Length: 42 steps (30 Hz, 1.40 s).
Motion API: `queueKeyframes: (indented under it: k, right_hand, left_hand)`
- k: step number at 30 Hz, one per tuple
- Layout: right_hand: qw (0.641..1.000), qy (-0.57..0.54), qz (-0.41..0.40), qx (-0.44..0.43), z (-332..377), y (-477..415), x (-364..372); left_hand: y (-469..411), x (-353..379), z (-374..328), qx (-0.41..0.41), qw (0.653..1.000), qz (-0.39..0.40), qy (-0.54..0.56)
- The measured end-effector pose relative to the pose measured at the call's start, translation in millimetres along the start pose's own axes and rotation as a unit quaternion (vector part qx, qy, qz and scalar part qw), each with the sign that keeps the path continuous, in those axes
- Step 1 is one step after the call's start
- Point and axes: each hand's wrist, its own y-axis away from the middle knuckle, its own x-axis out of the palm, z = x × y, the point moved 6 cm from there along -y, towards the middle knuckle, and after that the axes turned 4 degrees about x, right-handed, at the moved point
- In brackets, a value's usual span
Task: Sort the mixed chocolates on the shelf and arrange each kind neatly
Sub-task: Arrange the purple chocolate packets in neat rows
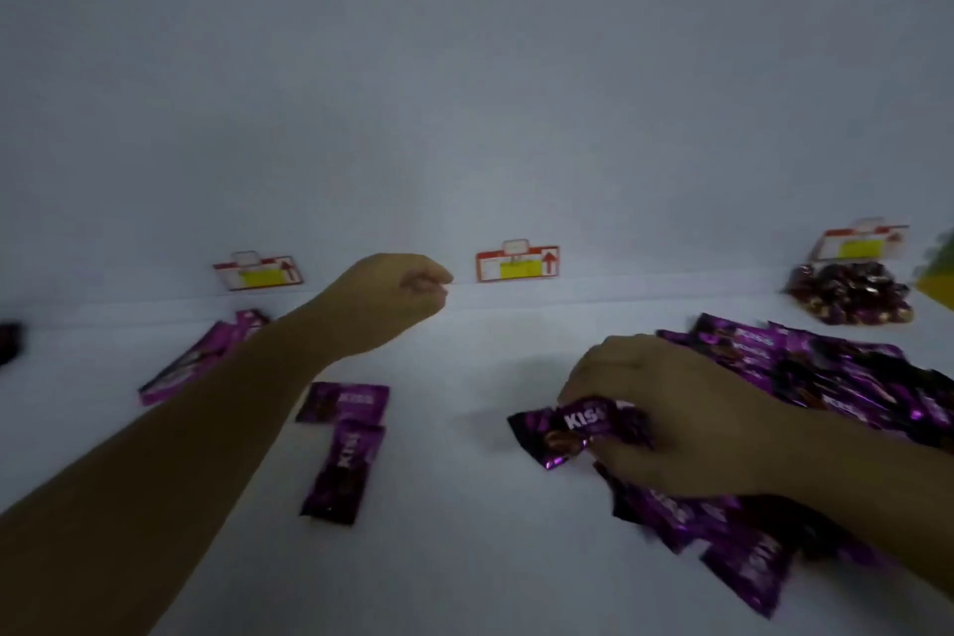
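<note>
Sachet (568, 431) beside heap (826, 377): likely light, crinkly, slippery; right hand (671, 421) pinches its end; left hand (410, 297) curled, empty.

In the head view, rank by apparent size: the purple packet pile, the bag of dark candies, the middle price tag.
1. purple packet pile, though nearest the camera.
2. bag of dark candies.
3. middle price tag.

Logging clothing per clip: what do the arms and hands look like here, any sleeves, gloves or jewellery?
The left hand and right hand wear no gloves, and no ring shows, though the picture is dim and blurred. The left forearm and right forearm are uncovered to the frame edge: no sleeve, watch or band in view.
</note>
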Motion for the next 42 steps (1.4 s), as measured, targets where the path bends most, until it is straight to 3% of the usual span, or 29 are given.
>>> queueKeyframes:
  k: [3,7,9,19,29,42]
  right_hand:
    - [0.999,0.031,0.022,0.023,-9.7,-37.7,7.7]
    - [0.996,0.071,0.023,0.048,-31.7,-73.2,25.9]
    - [0.994,0.081,0.041,0.055,-40.1,-84.2,34.3]
    - [0.992,0.081,0.068,0.072,-70.4,-104.3,59.0]
    - [0.994,0.043,-0.010,0.099,-87.2,-110.5,61.8]
    - [0.990,0.025,-0.084,0.113,-88.1,-103.4,74.4]
  left_hand:
    - [34.7,-23.1,40.3,-0.060,0.998,0.000,-0.033]
    - [73.7,-18.3,72.0,-0.119,0.962,0.176,-0.170]
    - [80.7,-12.8,76.2,-0.118,0.947,0.219,-0.204]
    - [53.1,-15.4,85.0,-0.125,0.987,0.073,-0.073]
    - [-11.5,9.8,68.1,-0.114,0.993,-0.039,0.017]
    - [-28.2,22.7,76.1,-0.080,0.996,-0.036,0.017]
